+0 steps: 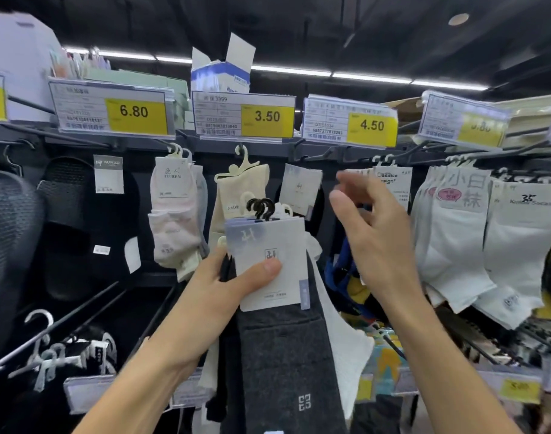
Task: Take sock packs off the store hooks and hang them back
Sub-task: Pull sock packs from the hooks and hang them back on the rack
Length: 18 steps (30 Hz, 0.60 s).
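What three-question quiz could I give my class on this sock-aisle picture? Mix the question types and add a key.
1. True or false: the left hand grips several sock packs with black hangers.
2. The price tag above the hanging cream sock reads: A 6.80, B 3.50, C 4.50.
3. Fill in: the raised right hand is ___, fingers spread, holding nothing.
Key: 1 true; 2 B; 3 open.
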### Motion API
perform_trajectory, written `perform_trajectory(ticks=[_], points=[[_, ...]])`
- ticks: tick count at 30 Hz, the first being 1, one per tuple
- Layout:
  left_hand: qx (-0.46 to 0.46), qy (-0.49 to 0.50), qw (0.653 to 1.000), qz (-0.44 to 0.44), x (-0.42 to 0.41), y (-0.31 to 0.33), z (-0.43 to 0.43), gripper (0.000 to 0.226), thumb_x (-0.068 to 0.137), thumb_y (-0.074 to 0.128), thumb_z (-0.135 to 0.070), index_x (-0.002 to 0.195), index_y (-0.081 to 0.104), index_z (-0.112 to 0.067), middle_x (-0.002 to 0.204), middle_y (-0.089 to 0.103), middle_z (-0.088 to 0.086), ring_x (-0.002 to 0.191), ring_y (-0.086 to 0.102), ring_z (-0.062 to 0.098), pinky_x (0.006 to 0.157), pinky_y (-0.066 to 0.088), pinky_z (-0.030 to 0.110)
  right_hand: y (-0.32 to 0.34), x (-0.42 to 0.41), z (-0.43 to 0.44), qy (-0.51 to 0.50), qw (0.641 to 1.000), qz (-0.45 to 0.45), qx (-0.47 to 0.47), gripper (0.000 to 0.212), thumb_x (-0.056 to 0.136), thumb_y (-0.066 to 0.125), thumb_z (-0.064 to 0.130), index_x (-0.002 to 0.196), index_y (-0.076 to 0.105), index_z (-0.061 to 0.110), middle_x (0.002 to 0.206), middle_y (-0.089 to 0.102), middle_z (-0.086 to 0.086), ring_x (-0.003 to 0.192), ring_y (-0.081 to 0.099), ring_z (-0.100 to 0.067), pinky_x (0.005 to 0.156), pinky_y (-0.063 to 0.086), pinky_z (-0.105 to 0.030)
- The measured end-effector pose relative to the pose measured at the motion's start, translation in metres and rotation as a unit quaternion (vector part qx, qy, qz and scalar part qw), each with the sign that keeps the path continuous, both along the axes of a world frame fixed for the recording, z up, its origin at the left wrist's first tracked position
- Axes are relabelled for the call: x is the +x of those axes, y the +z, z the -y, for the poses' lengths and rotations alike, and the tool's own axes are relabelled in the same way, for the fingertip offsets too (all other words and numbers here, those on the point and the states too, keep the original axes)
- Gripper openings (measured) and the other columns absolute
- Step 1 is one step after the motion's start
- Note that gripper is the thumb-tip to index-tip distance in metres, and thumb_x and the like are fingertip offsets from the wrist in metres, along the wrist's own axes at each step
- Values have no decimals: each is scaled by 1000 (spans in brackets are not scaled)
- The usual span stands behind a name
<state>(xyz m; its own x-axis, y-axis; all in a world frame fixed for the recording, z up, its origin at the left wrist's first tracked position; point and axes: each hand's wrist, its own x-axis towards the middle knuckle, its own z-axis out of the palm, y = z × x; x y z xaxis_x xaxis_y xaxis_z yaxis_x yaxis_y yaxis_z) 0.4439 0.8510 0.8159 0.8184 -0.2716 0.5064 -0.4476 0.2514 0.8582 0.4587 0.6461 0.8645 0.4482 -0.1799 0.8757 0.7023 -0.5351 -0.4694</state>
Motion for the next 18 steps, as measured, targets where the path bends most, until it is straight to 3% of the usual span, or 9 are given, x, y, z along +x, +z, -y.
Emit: perform_trajectory(ticks=[3, 6, 9, 11, 13, 16, 18], points=[[-9, 8, 1000, 26, -1, 1, 7, 37, 72, 77, -48, 107, 73, -37, 110, 77, -4, 100, 74, 15, 75, 57, 18, -19, -39, -12, 87, 996, -25, -17, 38, 76, 71, 56, 110, 61, 41, 92, 62, 11, 83, 60, -10, 66, 47, -12], [-7, 20, 998, 54, -5, 1, 12, 29, 76, 73, -51, 104, 72, -45, 108, 77, -9, 98, 74, 10, 75, 55, 14, -30, -41, -21, 120, 989, -84, -36, 50, 64, 78, 57, 110, 60, 46, 92, 62, 12, 74, 57, -5, 62, 47, -12], [21, 35, 998, 48, -2, 5, 17, 27, 86, 65, -48, 112, 71, -42, 117, 74, -5, 108, 70, 12, 80, 56, 18, -32, -36, -20, 136, 985, -98, -29, 44, 64, 79, 53, 104, 64, 45, 89, 68, 13, 70, 60, -4, 59, 53, -20], [62, 49, 997, 11, 3, 4, 13, 44, 92, 59, -53, 131, 63, -33, 135, 65, 0, 126, 59, 17, 96, 50, 29, -31, -33, -14, 167, 980, -108, -17, 38, 66, 79, 50, 102, 67, 42, 89, 72, 12, 69, 64, -1, 60, 52, -16], [44, 2, 999, 23, 3, -3, 10, 54, 84, 59, -68, 130, 61, -40, 135, 65, -9, 127, 59, 11, 98, 49, 30, -31, -30, -8, 210, 969, -130, 9, 37, 67, 81, 45, 101, 69, 37, 93, 75, 7, 75, 68, -5, 63, 54, -19], [15, 17, 998, 51, -4, -6, 8, 38, 88, 59, -55, 124, 64, -42, 129, 68, -9, 120, 63, 9, 88, 53, 15, -33, -26, -2, 248, 954, -161, 45, 37, 66, 84, 38, 99, 70, 31, 100, 75, 1, 90, 73, -17, 74, 61, -39], [-4, 20, 999, 44, -4, -3, 12, 30, 90, 62, -49, 118, 68, -40, 124, 71, -6, 115, 68, 13, 87, 54, 14, -35, -24, 0, 264, 948, -167, 62, 37, 65, 83, 36, 99, 70, 30, 102, 75, 0, 93, 73, -18, 78, 61, -40]])
